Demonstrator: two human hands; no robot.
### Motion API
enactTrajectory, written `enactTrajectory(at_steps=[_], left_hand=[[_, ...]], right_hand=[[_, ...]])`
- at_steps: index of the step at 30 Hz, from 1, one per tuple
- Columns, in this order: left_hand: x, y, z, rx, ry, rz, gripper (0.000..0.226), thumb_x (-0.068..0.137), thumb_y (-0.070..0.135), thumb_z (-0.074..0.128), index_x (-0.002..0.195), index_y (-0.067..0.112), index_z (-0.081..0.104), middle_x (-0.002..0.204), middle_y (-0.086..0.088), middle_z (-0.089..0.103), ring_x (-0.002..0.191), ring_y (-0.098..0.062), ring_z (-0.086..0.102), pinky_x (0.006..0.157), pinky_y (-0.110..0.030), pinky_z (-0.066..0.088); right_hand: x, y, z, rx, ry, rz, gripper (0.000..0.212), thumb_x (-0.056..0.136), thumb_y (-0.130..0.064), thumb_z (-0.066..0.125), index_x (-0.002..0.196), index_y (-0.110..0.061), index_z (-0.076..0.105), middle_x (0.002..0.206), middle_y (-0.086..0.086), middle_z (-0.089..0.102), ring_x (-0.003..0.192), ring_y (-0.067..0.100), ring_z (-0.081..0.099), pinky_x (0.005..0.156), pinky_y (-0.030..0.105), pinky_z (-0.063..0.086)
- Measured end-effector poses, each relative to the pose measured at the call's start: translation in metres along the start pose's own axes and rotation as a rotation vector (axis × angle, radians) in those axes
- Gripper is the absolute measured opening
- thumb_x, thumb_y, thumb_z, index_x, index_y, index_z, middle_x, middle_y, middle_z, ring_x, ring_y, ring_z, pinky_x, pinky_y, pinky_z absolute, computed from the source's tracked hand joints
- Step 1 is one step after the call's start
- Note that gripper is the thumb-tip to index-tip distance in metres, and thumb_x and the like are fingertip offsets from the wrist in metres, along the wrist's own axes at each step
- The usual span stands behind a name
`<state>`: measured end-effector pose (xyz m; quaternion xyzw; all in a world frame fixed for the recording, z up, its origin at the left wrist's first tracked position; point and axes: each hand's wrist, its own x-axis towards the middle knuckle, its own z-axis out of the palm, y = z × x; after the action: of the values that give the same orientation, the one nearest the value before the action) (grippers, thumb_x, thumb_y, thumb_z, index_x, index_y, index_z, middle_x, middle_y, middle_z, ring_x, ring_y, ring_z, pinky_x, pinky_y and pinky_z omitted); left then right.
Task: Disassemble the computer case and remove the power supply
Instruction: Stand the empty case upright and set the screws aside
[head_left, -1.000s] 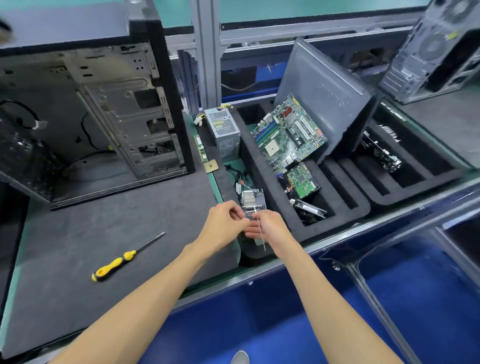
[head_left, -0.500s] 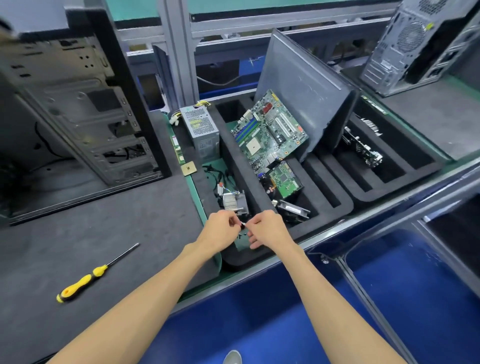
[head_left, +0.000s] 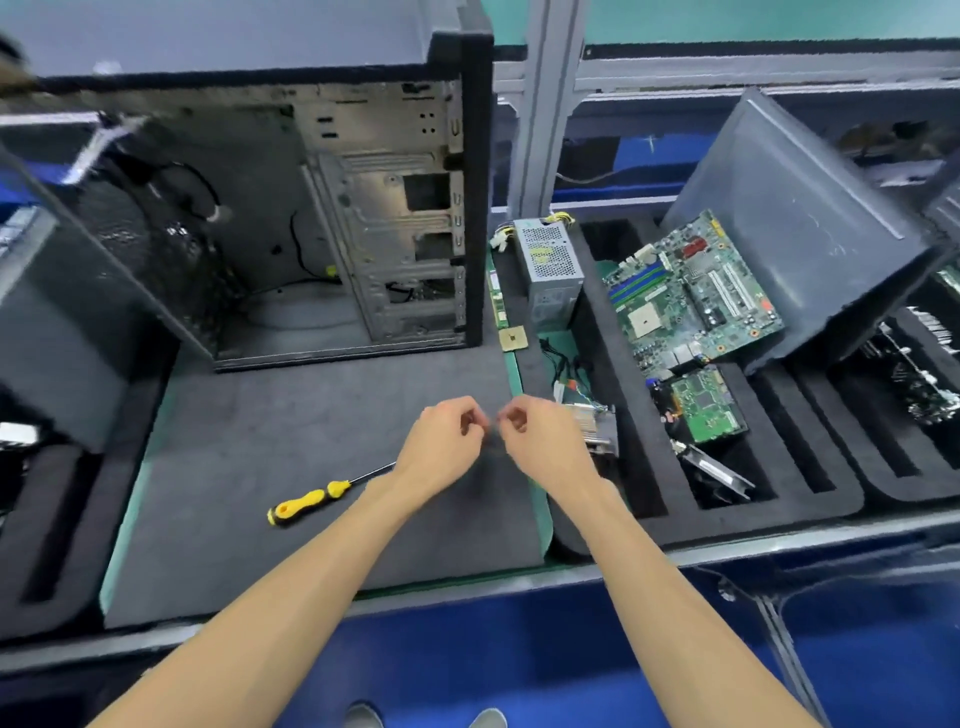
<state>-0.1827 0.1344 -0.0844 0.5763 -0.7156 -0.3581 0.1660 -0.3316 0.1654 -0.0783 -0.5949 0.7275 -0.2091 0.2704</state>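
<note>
The left hand (head_left: 441, 447) and right hand (head_left: 545, 447) are held with fingers curled; whether anything is pinched cannot be told. The power supply (head_left: 551, 270) is seen at twelve o'clock from the right hand, its long axis running away from the person.

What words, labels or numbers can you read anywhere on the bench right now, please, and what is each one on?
No text is readable in this frame.
Power supply: a yellowish label on its top, too blurred to read.
Motherboard: printed markings, too small to read.
Memory stick: a pale sticker, illegible.
Grey side panel: faint marks, unreadable.
Screwdriver: no lettering visible on its handle.
</note>
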Motion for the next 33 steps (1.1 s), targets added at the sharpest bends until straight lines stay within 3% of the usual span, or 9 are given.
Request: enactTrajectory(at_steps=[5, 9, 14, 19, 25, 29, 33], left_hand=[[-0.028, -0.057, -0.054, -0.006, 0.141, -0.153, 0.029, 0.084, 0.005, 0.047, 0.077, 0.027, 0.064, 0.075, 0.007, 0.068, 0.072, -0.017, 0.062, 0.071, -0.035, 0.054], [-0.056, -0.102, -0.079, 0.01, 0.193, -0.274, 0.027, 0.086, 0.005, 0.048, 0.076, 0.027, 0.061, 0.078, 0.002, 0.069, 0.073, -0.022, 0.063, 0.072, -0.04, 0.055], [-0.079, -0.127, -0.075, 0.069, 0.158, -0.214, 0.016, 0.088, 0.012, 0.056, 0.088, 0.022, 0.068, 0.089, 0.006, 0.062, 0.09, -0.016, 0.055, 0.078, -0.038, 0.051], [-0.094, -0.135, -0.08, 0.276, 0.068, -0.081, 0.018, 0.086, 0.03, 0.063, 0.104, 0.027, 0.065, 0.098, 0.008, 0.055, 0.098, -0.015, 0.051, 0.074, -0.03, 0.042], [-0.132, -0.154, -0.132, 0.245, 0.254, -0.139, 0.017, 0.082, 0.039, 0.067, 0.093, 0.027, 0.062, 0.089, 0.013, 0.059, 0.086, -0.012, 0.057, 0.064, -0.027, 0.041], [-0.166, -0.175, -0.18, 0.22, 0.349, -0.195, 0.013, 0.082, 0.032, 0.067, 0.088, 0.021, 0.064, 0.079, 0.012, 0.058, 0.087, -0.016, 0.055, 0.07, -0.031, 0.039], [-0.217, -0.208, -0.232, 0.131, 0.439, -0.275, 0.013, 0.082, 0.032, 0.064, 0.081, 0.02, 0.059, 0.078, 0.006, 0.062, 0.075, -0.017, 0.057, 0.062, -0.033, 0.046]], right_hand=[[0.004, -0.06, 0.055, -0.016, -0.157, -0.206, 0.023, 0.09, -0.022, 0.06, 0.11, -0.025, 0.071, 0.108, -0.003, 0.071, 0.103, 0.018, 0.063, 0.085, 0.035, 0.053], [-0.008, -0.083, 0.103, -0.254, -0.304, -0.374, 0.037, 0.091, -0.031, 0.062, 0.128, -0.03, 0.061, 0.121, 0.001, 0.054, 0.116, 0.025, 0.044, 0.096, 0.04, 0.04], [-0.012, -0.082, 0.118, -0.258, -0.241, -0.406, 0.015, 0.097, -0.036, 0.061, 0.109, -0.03, 0.068, 0.107, -0.004, 0.055, 0.109, 0.021, 0.044, 0.093, 0.037, 0.037], [-0.026, -0.088, 0.122, -0.194, -0.214, -0.49, 0.012, 0.097, -0.037, 0.064, 0.104, -0.031, 0.071, 0.099, -0.007, 0.06, 0.103, 0.017, 0.044, 0.088, 0.034, 0.037], [-0.041, -0.148, 0.138, -0.051, -0.195, -0.67, 0.014, 0.09, -0.026, 0.071, 0.104, -0.027, 0.073, 0.101, -0.008, 0.056, 0.105, 0.012, 0.042, 0.091, 0.028, 0.037], [-0.059, -0.212, 0.164, 0.114, -0.14, -0.712, 0.019, 0.088, -0.008, 0.065, 0.103, -0.018, 0.071, 0.103, -0.005, 0.054, 0.105, 0.012, 0.043, 0.087, 0.007, 0.035], [-0.089, -0.292, 0.207, 0.191, -0.148, -0.788, 0.016, 0.086, 0.0, 0.062, 0.094, -0.012, 0.07, 0.099, 0.0, 0.054, 0.102, 0.018, 0.046, 0.086, 0.014, 0.038]])
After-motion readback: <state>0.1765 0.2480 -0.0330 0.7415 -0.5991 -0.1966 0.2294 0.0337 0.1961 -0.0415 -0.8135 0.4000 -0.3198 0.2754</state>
